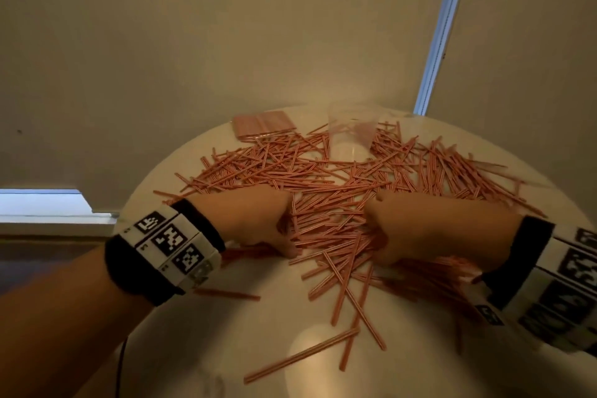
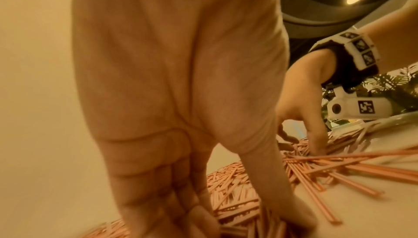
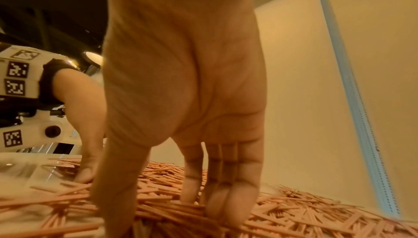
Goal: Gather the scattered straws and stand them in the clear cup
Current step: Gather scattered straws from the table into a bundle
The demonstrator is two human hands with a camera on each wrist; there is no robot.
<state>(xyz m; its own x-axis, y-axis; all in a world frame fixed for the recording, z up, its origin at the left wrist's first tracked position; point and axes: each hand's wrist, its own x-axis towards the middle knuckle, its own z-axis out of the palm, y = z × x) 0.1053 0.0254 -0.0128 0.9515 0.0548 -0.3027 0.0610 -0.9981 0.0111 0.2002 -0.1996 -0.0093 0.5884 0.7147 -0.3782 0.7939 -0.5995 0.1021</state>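
Red-and-white striped straws lie scattered in a wide heap across the round white table. The clear cup stands upright at the far side, ringed by straws. My left hand and right hand face each other in the near part of the heap, fingers pointing down. In the left wrist view the left hand has its thumb and curled fingertips round a bunch of straws. In the right wrist view the right hand presses straight fingers into the straws, thumb spread apart.
A flat pink packet of straws lies at the table's far left. A few loose straws sit near the front edge. A plain wall rises just behind the table, with a bright window strip at the right.
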